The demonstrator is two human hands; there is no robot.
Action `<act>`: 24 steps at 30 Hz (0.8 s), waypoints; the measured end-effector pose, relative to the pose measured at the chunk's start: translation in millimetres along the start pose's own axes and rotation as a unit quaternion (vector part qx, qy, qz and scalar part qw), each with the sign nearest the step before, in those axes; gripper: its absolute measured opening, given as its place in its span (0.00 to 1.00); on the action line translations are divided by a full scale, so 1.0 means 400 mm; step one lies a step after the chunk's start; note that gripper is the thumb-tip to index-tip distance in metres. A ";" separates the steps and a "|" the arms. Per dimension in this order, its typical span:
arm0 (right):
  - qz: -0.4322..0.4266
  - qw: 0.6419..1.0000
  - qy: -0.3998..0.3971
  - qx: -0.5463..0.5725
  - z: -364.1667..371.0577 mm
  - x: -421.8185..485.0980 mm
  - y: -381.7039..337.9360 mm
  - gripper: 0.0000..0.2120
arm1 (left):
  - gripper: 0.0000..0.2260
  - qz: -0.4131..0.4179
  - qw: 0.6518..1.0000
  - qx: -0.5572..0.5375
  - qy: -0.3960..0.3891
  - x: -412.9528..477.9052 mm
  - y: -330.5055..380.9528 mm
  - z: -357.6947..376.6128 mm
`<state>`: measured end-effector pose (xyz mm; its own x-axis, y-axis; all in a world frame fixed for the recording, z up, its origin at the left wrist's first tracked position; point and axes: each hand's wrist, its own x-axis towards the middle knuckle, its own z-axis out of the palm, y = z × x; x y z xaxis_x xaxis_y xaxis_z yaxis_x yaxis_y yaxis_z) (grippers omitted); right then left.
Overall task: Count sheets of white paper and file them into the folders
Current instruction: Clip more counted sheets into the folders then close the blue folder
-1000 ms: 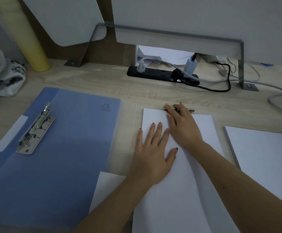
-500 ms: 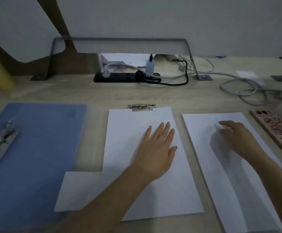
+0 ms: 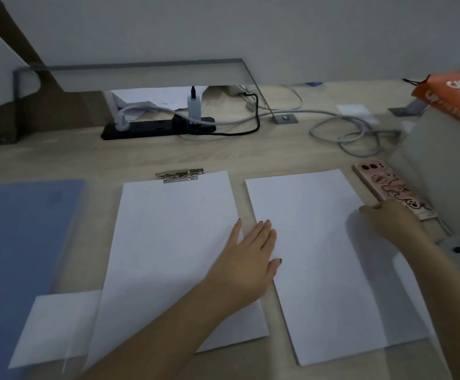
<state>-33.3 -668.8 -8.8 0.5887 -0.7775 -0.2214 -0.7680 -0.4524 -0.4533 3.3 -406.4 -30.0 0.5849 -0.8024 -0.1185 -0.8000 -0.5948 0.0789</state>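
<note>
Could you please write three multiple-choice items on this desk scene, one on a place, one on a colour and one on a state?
1. Where is the metal clip?
A. at the far edge of the left paper stack
B. on the blue folder
C. beside the power strip

2. What colour is the open folder at the left?
A. red
B. blue
C. green

3. How is the left hand?
A. clenched in a fist
B. pinching a pen
C. open and flat, fingers stretched

Answers:
1. A: the clip sits at the top edge of the left paper stack, far from the power strip.
2. B: its cover shows plainly blue.
3. C: the palm lies down across the gap between the left stack and the right paper stack, while the right hand rests at that stack's right edge near the phone.
</note>
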 end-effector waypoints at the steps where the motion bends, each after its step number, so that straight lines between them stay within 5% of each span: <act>1: 0.006 1.000 -0.001 0.003 -0.001 0.002 -0.001 0.20 | 0.29 -0.011 1.000 0.002 -0.011 -0.004 -0.001 0.004; 6: -0.020 0.998 -0.024 0.048 -0.009 -0.005 0.002 0.15 | 0.31 -0.023 0.999 -0.003 0.033 -0.014 -0.005 0.011; 13: -0.105 0.967 -0.023 0.230 -0.043 -0.047 0.019 0.06 | 0.27 -0.026 0.982 -0.186 0.021 -0.009 0.005 0.003; 15: -0.098 0.954 -0.018 0.284 -0.067 -0.051 0.017 0.06 | 0.26 -0.072 0.936 -0.340 0.058 0.000 0.019 -0.023; 19: -0.082 0.923 -0.021 0.375 -0.135 -0.057 -0.006 0.05 | 0.12 -0.152 0.725 -0.663 0.106 0.037 0.041 -0.088; 21: -0.087 0.908 -0.023 0.409 -0.164 -0.071 -0.034 0.06 | 0.20 -0.170 0.643 -0.743 0.073 0.054 0.042 -0.115; 24: -0.087 0.901 -0.010 0.425 -0.176 -0.091 -0.075 0.04 | 0.25 -0.167 0.638 -0.747 0.080 0.047 0.033 -0.156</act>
<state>-49.4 -657.8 73.7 0.6923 -0.7154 -0.0943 -0.1977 -0.0624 -0.9783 12.1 -432.5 30.4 0.7909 -0.5422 -0.2836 0.3245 -0.0212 0.9456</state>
